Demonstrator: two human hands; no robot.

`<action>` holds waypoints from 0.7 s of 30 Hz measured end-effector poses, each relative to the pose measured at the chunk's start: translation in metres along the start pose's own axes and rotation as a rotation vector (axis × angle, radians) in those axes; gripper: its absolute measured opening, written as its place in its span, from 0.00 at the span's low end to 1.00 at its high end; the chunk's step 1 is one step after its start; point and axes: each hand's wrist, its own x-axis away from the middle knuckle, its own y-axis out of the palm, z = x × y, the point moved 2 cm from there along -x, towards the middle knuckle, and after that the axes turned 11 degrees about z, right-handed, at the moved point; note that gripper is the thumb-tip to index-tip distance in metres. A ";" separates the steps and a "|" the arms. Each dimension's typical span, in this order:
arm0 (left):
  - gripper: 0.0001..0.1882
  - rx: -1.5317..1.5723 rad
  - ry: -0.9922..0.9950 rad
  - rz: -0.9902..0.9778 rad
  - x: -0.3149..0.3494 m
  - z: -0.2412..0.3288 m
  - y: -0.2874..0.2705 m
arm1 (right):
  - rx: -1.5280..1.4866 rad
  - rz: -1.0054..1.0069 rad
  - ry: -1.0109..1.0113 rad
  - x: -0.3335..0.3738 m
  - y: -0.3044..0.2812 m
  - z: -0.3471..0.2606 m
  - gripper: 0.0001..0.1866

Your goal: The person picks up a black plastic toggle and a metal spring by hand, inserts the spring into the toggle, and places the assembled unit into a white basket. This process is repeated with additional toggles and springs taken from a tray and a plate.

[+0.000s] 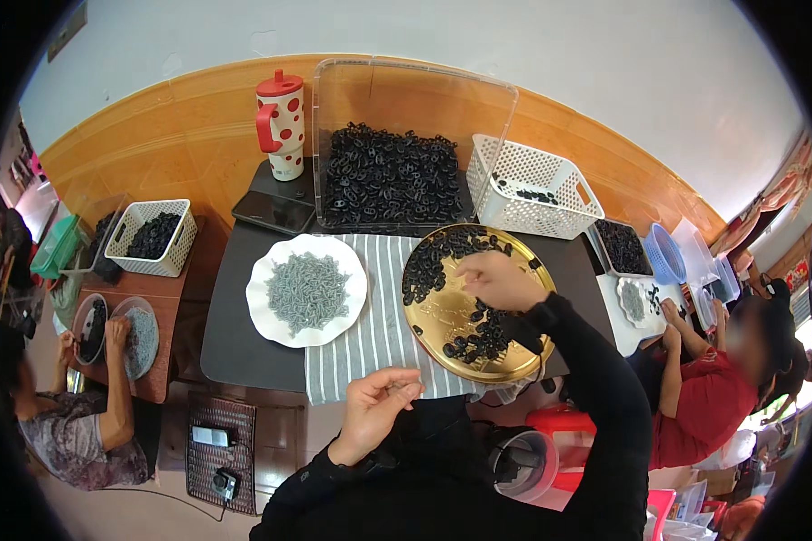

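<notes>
Right hand [501, 279]: reaching over the gold tray [442, 316], fingers curled down and pinched together just above the black rings [433, 257] heaped there (what sits between the fingertips is too small to tell).
Left hand [379, 401]: held up near the body at the table's near edge, fingers loosely curled with thumb meeting fingertips; whether it holds a piece I cannot tell.
Gold tray: round, lying on the striped cloth [379, 334] to the right of centre, black rings along its far rim and near its front edge, bare metal in the middle.
White plate [280, 329]: scalloped, just left of the tray, its right edge on the cloth, with a heap of grey pieces [309, 290].
Clear bin [397, 135]: behind the tray, full of black rings, its lid standing open.
White basket [532, 185]: right of the bin, a few black pieces in it.
Dotted cup [281, 122]: red and white, left of the bin, beside a dark tablet [273, 212].
Table [235, 334]: dark top under all of this.
Other people: one at left and one at right, each with hands on small trays at their own tables.
</notes>
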 end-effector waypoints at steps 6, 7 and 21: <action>0.10 -0.065 -0.052 -0.025 0.001 0.000 -0.003 | 0.163 -0.037 -0.130 -0.014 0.042 -0.011 0.13; 0.10 -0.066 -0.056 -0.018 0.001 0.001 -0.004 | 0.200 -0.110 -0.175 -0.014 0.046 -0.013 0.12; 0.10 -0.087 -0.009 -0.033 -0.003 0.005 -0.008 | 0.105 -0.375 0.046 0.057 -0.009 -0.012 0.03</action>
